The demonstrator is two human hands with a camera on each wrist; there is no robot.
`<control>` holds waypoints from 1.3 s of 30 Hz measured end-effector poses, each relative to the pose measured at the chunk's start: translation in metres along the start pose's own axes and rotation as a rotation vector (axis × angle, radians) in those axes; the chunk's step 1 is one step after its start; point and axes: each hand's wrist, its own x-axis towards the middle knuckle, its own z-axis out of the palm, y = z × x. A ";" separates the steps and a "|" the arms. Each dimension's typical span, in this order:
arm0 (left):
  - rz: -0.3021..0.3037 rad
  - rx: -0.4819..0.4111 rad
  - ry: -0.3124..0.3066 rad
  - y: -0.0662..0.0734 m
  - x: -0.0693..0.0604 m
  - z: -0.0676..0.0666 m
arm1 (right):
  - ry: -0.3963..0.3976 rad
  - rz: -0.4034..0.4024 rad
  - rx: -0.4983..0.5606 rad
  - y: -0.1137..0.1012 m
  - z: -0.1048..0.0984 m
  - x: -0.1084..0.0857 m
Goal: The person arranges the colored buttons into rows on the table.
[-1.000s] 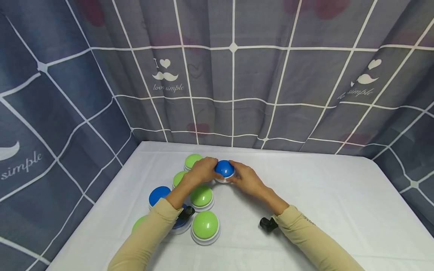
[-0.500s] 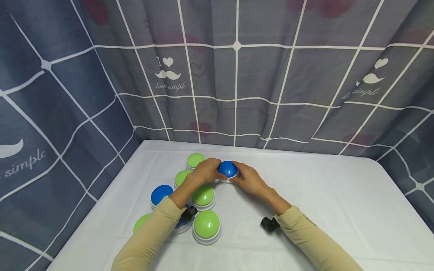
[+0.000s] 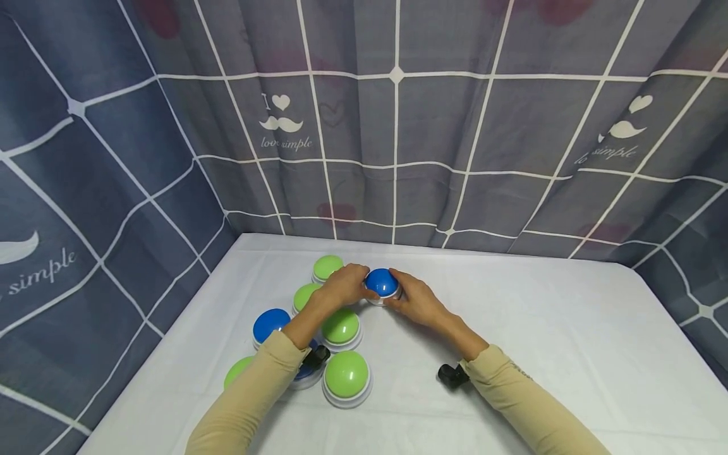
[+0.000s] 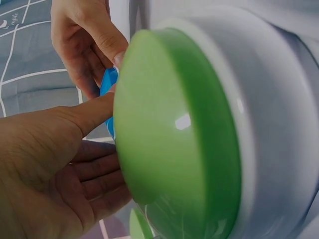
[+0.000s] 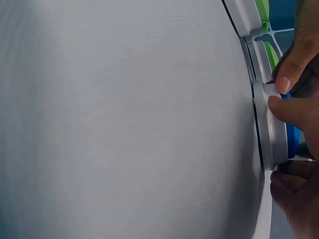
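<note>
While both hands are on it, the held blue button [image 3: 382,282] sits at the far middle of the white table [image 3: 540,354], right of the other green and blue ones. Left hand [image 3: 345,286] pinches its left side, right hand [image 3: 418,300] its right; right thumb is on the white base in the right wrist view. Base looks level and down on the cloth, though full contact can't be confirmed. Step in hand reads as placing or squaring it up beside the group; next move probably calls for a small nudge if needed, then an even two-sided release, left forearm clearing the nearer green button [image 3: 341,327]. Text: no brand or label visible on any button. Far curtain [image 3: 352,126] prints "I", a heart, a moustache and "love simple" at left; folds break the same motif at right. Left curtain shows "simple". Small mark on the right sleeve [image 3: 506,385], unreadable.
</note>
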 end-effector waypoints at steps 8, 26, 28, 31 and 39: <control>0.002 -0.003 0.019 -0.002 -0.001 0.000 | 0.008 -0.011 0.009 -0.001 0.003 0.000; 0.011 0.035 0.049 -0.003 -0.004 -0.008 | 0.007 0.030 -0.010 -0.007 0.001 0.005; 0.006 0.035 0.061 -0.003 -0.008 -0.012 | 0.020 0.019 -0.012 -0.008 0.000 0.004; 0.002 0.034 0.088 -0.004 -0.016 -0.020 | 0.033 0.005 -0.013 -0.013 -0.003 0.002; 0.039 0.035 0.130 0.006 -0.065 -0.035 | 0.021 0.000 0.043 -0.035 -0.013 -0.015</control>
